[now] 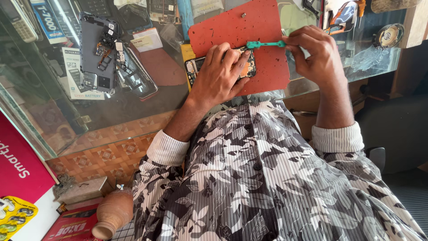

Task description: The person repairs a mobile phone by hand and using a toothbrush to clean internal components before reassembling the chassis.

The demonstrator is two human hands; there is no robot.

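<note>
An opened black phone with exposed orange-and-dark innards [247, 67] lies flat on a red, speckled mat [263, 31]; a slim teal plastic pry tool [266, 44] lies level across its upper edge.
</note>
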